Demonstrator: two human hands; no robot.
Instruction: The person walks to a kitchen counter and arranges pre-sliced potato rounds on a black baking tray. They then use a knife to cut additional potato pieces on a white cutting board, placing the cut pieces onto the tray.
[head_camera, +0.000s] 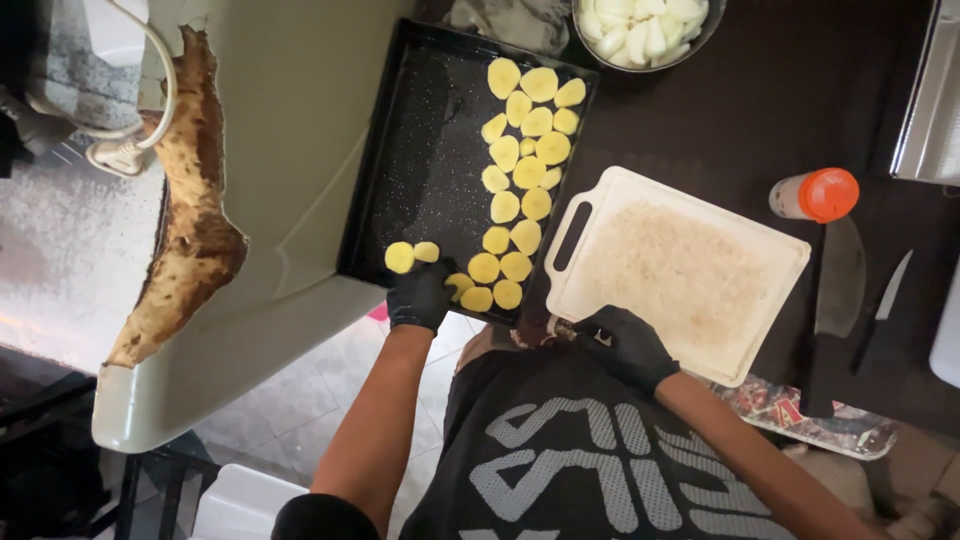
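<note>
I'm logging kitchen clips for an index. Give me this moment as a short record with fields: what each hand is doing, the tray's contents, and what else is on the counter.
left hand: black-gloved left hand at the near edge of the black rectangular baking tray, on the round yellow potato slices
right hand: black-gloved right hand at the near corner of the white plastic cutting board; any held item cannot be made out
tray contents: slices in rows along the right side, left part bare
other items: bowl of pale cut pieces, orange-capped bottle, two knives
</note>
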